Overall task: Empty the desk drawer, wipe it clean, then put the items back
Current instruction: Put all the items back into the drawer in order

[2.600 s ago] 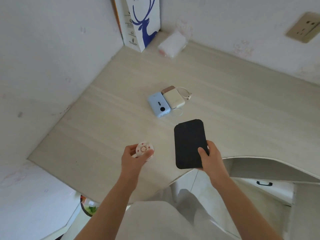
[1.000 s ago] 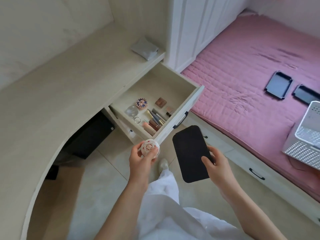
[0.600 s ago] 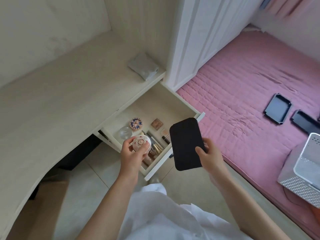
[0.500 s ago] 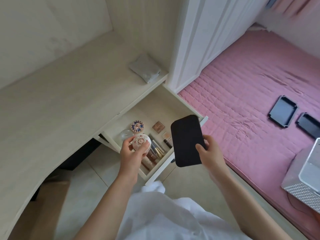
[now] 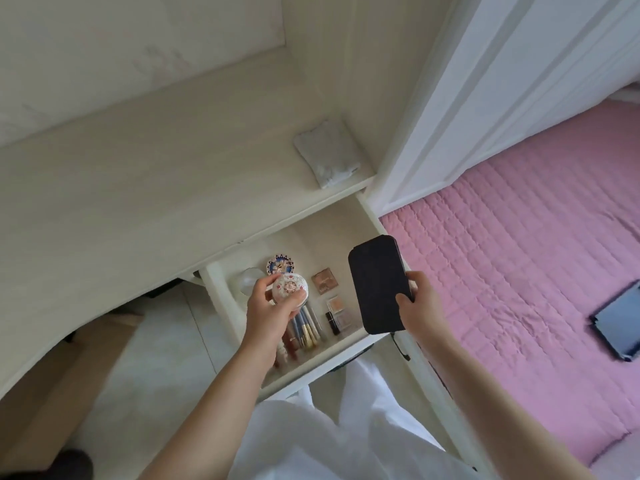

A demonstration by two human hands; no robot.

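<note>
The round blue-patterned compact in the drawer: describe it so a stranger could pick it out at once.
Find the open drawer under the pale desk. Near its back left, just beyond the left hand, lies the round blue-patterned compact. The clear dome beside it has no pattern, and the round white and red case in that hand has no blue.

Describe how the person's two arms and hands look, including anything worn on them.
Both forearms are bare up to the frame's lower edge: no sleeves, watch, bracelets or gloves show. The left hand and right hand carry no visible rings. Nails look short; any polish is too small to tell. Loose white clothing covers the body between the arms.
</note>
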